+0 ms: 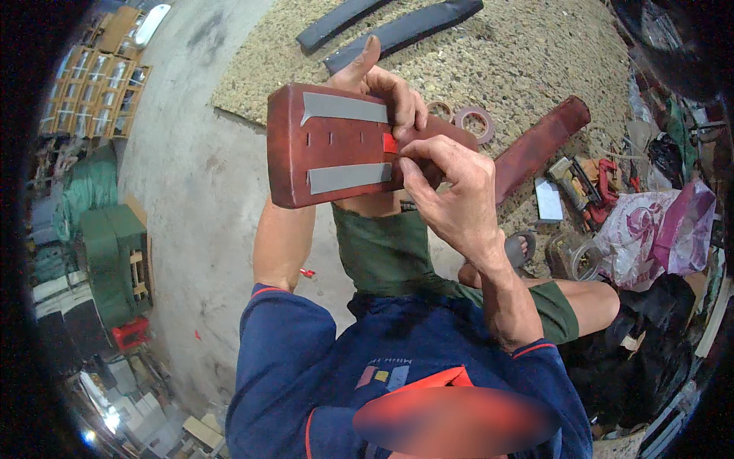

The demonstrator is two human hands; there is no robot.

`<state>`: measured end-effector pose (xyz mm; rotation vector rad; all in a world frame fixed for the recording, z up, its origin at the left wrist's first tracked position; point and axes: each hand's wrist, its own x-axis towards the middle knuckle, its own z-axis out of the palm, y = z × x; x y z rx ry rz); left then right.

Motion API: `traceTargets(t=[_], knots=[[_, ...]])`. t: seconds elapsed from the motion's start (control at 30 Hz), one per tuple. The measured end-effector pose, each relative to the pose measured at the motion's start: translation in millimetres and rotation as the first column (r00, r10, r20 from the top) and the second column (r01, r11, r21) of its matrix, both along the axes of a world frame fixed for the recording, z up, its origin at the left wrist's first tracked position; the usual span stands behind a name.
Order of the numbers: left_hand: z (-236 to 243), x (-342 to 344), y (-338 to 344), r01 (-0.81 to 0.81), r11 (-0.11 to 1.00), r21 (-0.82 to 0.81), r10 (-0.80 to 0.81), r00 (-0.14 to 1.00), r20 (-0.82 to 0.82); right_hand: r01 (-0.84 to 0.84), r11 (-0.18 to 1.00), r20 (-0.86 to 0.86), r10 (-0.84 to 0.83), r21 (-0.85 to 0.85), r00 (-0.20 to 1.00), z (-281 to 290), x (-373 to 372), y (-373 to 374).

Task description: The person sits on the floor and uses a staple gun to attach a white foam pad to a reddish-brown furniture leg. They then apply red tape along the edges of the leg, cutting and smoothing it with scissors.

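Head view, and we're looking straight down at a reddish-brown padded panel (336,145), held up in front of the seated person's knees, tilted with its far edge toward the left. Left hand (382,88) is behind and over the panel's top edge, thumb sticking up, fingers curled down over the front face, gripping the panel firmly. Right hand (451,191) is at the panel's near right end, fingertips (409,157) pinched together on a small red piece (390,143) sitting on the panel's face; whether it is a tab or a tool tip, I cannot tell. Two grey tape strips (348,141) lie across the face, one above and one below that pinch, with a row of small slots between them. Beyond the left hand, tape rolls (474,121) rest on the speckled mat (535,61), and a second reddish-brown piece (543,141) lies just past the right hand. To the right of the right wrist, tools and a pink plastic bag (665,229). My read: the panel looks stiff and moderately light, smooth-skinned, so it could slip; best held by its long edges, as the left hand does.
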<state>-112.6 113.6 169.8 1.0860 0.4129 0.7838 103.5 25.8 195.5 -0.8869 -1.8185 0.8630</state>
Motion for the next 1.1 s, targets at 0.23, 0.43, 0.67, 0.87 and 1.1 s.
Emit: traceTargets(t=[0.23,0.43,0.67,0.87,1.1], knots=[[6.4,1.0,-7.2,-0.016,0.981,-0.194,0.029,0.997,0.068,-0.045,0.997,0.08,0.04,0.059,0.996,3.5,-12.7,11.7],[8.0,1.8,-10.8,-0.079,0.977,-0.198,0.085,0.996,0.019,-0.053,0.995,0.169,0.039,0.084,0.985,8.4,-17.3,13.3],[8.6,-0.6,-12.0,-0.049,0.975,-0.215,0.061,0.997,0.049,-0.048,0.995,0.174,0.031,0.091,0.984,6.3,-21.8,11.8],[7.9,-1.4,-12.8,-0.058,0.979,-0.195,0.066,0.997,0.035,-0.004,1.0,0.067,0.006,-0.027,0.998,-7.0,-26.6,9.2],[-0.8,-7.0,-4.6,-0.026,0.996,-0.086,0.031,0.998,0.058,-0.013,0.988,-0.013,0.011,-0.155,1.0,-15.7,-19.2,12.8]])
